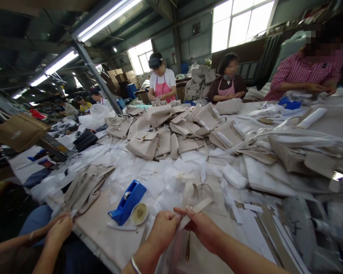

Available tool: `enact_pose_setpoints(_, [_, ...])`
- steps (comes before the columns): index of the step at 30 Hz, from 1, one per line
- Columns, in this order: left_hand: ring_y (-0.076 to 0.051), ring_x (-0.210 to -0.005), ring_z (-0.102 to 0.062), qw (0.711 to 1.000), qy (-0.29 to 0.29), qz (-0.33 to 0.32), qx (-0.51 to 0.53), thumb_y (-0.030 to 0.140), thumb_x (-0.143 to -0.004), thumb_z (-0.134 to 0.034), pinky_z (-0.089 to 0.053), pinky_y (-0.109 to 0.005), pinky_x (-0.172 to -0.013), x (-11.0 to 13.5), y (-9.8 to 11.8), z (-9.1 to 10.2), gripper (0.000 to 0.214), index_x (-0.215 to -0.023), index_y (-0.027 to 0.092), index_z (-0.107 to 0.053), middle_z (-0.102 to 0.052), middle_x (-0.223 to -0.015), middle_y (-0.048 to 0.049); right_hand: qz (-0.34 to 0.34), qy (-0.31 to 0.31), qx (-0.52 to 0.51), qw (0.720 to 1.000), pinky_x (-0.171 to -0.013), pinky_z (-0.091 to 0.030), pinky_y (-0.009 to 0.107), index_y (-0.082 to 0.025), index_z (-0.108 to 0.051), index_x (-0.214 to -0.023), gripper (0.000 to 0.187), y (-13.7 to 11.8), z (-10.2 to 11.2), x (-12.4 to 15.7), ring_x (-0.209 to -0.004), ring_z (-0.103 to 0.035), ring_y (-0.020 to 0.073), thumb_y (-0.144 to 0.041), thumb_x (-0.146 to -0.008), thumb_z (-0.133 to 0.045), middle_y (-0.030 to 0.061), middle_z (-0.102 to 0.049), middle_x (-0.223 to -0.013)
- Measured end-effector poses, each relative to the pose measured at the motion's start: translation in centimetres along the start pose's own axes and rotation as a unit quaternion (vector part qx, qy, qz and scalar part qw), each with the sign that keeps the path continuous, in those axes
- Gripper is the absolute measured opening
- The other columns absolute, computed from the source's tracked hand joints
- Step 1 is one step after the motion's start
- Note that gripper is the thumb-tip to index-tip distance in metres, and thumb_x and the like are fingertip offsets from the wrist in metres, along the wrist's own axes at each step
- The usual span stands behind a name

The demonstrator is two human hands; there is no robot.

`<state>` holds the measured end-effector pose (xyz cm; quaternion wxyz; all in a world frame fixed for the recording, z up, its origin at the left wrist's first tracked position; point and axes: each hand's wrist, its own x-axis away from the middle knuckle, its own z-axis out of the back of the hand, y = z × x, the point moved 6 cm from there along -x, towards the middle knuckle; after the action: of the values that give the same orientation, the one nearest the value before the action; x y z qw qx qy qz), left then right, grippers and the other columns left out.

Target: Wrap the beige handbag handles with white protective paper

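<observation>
Both of my hands meet low in the middle of the head view. With its fingers closed, my left hand (163,227) pinches a pale wrapped band. My right hand (202,228), thumb and fingers pressed together, grips the same beige strap (203,204), whose flat end sticks out past the fingertips. Thin whitish wrapping hangs below the left hand. Under and beyond the hands lies a beige bag (217,196) with a looped handle. A gold-coloured metal piece (188,247) hangs below the fingers. To the left of my hands stand a blue tape dispenser (129,201) and a round tape roll (140,214).
Beige bags (148,142) are heaped across the table's middle. White paper and foam sheets (157,179) spread in front of them. At left, a co-worker's hands (58,230) hold beige fabric (88,186). Strips (257,232) lie at right. Several people work across the table.
</observation>
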<state>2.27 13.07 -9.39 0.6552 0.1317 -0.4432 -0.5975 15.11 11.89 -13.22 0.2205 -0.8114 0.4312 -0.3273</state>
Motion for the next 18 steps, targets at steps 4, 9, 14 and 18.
enact_pose_setpoints(4, [-0.012, -0.056, -0.033, 1.000, 0.001, 0.003, -0.028, 0.042, -0.079, -0.049, -0.022, -0.027, -0.053, -0.4, 0.4, -0.8, 0.038, -0.051, 0.020, -0.038, -0.032, -0.052, 0.0046, -0.029, 0.039, -0.120, 0.992, -0.086, -0.050, 0.035, -0.016, -0.075, -0.102, 0.050, -1.3, 1.7, -1.4, -0.101, -0.064, 0.0237, -0.059, -0.085, -0.058, 0.0106, -0.073, -0.109])
enact_pose_setpoints(9, [-0.011, -0.053, -0.028, 0.999, 0.002, 0.032, 0.009, 0.045, -0.078, -0.051, -0.018, -0.027, -0.050, -1.8, 0.9, -1.5, 0.037, -0.052, 0.020, -0.040, -0.030, -0.051, 0.0058, -0.005, 0.068, -0.091, 0.994, -0.081, -0.049, 0.030, -0.013, -0.076, -0.099, 0.046, -1.6, 2.9, -2.4, -0.093, -0.065, 0.0207, -0.054, -0.087, -0.058, 0.0118, -0.074, -0.103])
enact_pose_setpoints(14, [-0.011, -0.052, -0.028, 0.999, -0.017, 0.028, 0.015, 0.044, -0.078, -0.051, -0.019, -0.027, -0.050, -2.9, 1.2, -2.3, 0.038, -0.051, 0.020, -0.041, -0.032, -0.051, 0.0054, -0.043, 0.036, -0.098, 0.994, -0.072, -0.048, 0.030, -0.016, -0.072, -0.107, 0.048, -0.5, 3.4, -1.7, -0.084, -0.066, 0.0192, -0.056, -0.089, -0.053, 0.0095, -0.074, -0.102])
enact_pose_setpoints(18, [-0.010, -0.050, -0.026, 0.999, -0.008, 0.033, -0.012, 0.042, -0.077, -0.054, -0.017, -0.027, -0.049, -3.8, 1.7, -2.6, 0.039, -0.048, 0.020, -0.039, -0.030, -0.049, 0.0057, -0.048, 0.122, -0.166, 0.977, -0.077, -0.051, 0.032, -0.014, -0.072, -0.095, 0.046, -2.0, 5.1, -3.1, -0.087, -0.067, 0.0195, -0.046, -0.097, -0.040, 0.0097, -0.073, -0.100])
